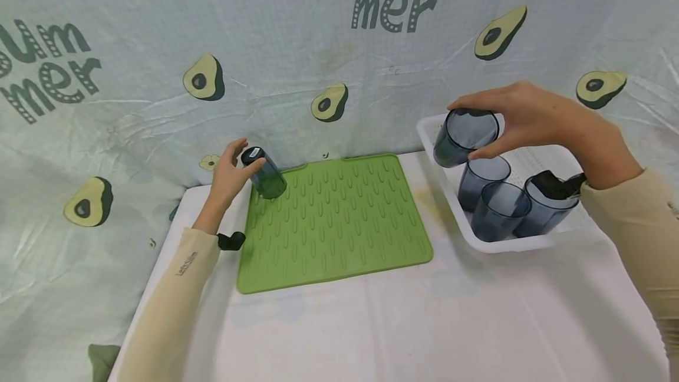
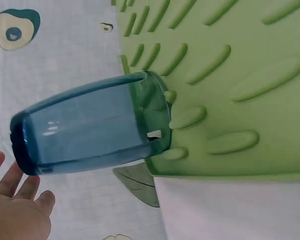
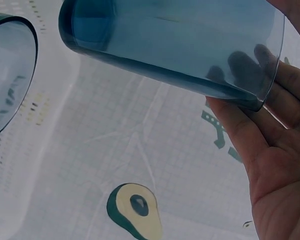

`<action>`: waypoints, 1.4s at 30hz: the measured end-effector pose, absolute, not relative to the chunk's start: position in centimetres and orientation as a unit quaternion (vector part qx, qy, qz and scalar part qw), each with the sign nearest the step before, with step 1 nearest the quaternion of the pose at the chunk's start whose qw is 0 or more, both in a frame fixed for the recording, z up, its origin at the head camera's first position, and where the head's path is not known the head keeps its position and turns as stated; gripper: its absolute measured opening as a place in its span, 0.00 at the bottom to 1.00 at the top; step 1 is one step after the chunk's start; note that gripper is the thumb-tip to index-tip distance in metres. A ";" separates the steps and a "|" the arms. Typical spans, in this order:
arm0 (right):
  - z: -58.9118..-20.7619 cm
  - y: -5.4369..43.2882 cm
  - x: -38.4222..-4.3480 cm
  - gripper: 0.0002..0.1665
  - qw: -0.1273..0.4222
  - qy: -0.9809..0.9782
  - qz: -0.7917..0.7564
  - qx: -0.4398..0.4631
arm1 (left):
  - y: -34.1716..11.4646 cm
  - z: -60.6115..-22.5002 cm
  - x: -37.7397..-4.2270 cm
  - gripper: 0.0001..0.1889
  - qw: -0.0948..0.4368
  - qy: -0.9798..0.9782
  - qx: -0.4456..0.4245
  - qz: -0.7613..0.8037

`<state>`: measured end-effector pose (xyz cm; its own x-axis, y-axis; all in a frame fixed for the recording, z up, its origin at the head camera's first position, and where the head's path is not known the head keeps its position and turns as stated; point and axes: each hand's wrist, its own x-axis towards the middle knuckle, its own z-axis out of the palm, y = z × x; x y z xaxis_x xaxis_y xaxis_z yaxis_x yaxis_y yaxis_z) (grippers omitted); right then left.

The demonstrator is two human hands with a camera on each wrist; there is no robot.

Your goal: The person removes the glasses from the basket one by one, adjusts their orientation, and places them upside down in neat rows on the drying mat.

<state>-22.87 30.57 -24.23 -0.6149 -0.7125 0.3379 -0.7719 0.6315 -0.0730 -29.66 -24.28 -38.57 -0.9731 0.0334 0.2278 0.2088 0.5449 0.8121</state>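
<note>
A blue-tinted drinking glass (image 1: 268, 177) stands upside down at the far left corner of the green ribbed mat (image 1: 339, 217). My left hand (image 1: 229, 171) is spread around its upturned base, fingertips right at the edge in the left wrist view, thumb apart from the glass. My right hand (image 1: 538, 115) grips a second blue glass (image 3: 165, 45) near its rim, between thumb and fingers. It is tilted over the near-left part of the white basket (image 1: 493, 246), its base pointing down and left in the head view. Several more glasses (image 1: 501, 211) stand mouth up in the basket.
The basket, with perforated floor and raised walls, stands right of the mat on a white-covered table (image 1: 371, 329). A pale cloth (image 1: 276, 46) printed with avocados and lettering hangs behind the table. Black straps (image 1: 231, 241) show at both wrists.
</note>
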 end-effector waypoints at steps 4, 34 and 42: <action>-24.3 30.6 -23.0 0.51 0.150 -0.886 0.110 0.425 | -23.8 -38.1 -29.4 0.41 0.103 -0.880 -0.086 -0.456; -24.5 29.9 -22.0 0.52 0.148 -0.880 0.117 0.435 | -18.3 -37.1 -25.7 0.34 0.048 -0.851 -0.225 -0.472; -24.6 29.5 -21.8 0.51 0.147 -0.873 0.118 0.450 | -16.6 -36.8 -24.7 0.34 0.049 -0.846 -0.254 -0.465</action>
